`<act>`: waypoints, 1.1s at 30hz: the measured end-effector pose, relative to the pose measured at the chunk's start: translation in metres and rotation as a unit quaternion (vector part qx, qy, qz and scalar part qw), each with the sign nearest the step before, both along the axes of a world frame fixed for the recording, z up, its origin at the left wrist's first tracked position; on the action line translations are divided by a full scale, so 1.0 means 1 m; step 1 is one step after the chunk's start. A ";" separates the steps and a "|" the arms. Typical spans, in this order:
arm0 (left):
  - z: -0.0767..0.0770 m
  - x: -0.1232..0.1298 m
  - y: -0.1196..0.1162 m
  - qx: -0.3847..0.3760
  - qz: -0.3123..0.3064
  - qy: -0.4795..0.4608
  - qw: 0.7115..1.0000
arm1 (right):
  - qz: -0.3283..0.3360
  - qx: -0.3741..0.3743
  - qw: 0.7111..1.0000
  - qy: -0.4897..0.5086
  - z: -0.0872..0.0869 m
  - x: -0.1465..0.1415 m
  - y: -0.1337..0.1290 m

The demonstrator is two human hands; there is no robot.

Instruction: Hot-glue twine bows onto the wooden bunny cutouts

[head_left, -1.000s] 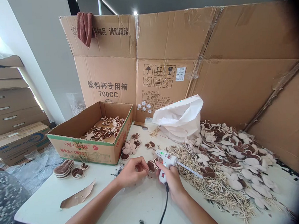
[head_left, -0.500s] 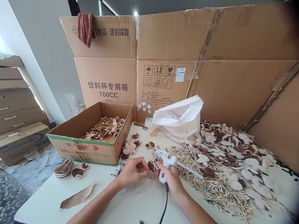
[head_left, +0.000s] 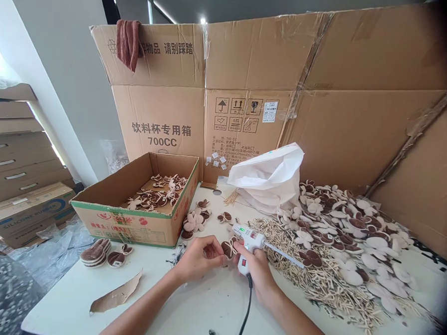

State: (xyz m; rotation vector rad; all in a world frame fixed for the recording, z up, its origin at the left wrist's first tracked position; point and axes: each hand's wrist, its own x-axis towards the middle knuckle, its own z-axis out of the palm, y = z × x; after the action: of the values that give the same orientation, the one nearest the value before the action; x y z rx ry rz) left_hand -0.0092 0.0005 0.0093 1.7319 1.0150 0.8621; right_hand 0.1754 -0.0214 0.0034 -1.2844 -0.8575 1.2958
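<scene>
A small brown felt piece with a cream cord bow (head_left: 228, 247) is held between my two hands above the white table (head_left: 193, 314). My left hand (head_left: 201, 257) pinches its left edge with thumb and forefinger. My right hand (head_left: 257, 268) is wrapped round a white glue gun (head_left: 251, 239), its nozzle toward the upper left and a glue stick out of its back. The right fingertips also touch the right side of the brown piece. Beyond the hands lies another brown piece with a bow (head_left: 224, 217).
An open carton (head_left: 125, 232) of finished-looking bow pieces stands at the left. On the right are heaps of cream cords (head_left: 327, 292) and felt pieces (head_left: 361, 220). A white bag (head_left: 269, 180) stands before the tall cardboard wall (head_left: 255, 51). The gun's cable (head_left: 247, 311) runs toward me.
</scene>
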 end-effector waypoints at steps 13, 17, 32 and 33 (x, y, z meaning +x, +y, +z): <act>0.000 0.000 -0.001 0.028 -0.004 0.011 1.000 | 0.012 0.002 1.000 0.008 -0.008 0.002 0.003; -0.003 -0.001 0.000 0.044 -0.005 -0.011 0.999 | 0.007 0.005 1.000 0.020 -0.010 0.003 0.004; 0.006 -0.001 -0.003 0.032 -0.045 0.031 0.998 | 0.024 0.023 0.998 0.051 -0.001 0.000 -0.001; 0.006 -0.001 -0.003 0.033 -0.043 0.032 0.998 | 0.026 0.019 0.998 0.049 -0.001 0.000 -0.001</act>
State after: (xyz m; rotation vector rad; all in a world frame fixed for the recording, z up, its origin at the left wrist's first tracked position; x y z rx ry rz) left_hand -0.0104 -0.0025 0.0156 1.8560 0.9562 0.7971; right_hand 0.1752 -0.0220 0.0023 -1.1664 -0.8476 1.3668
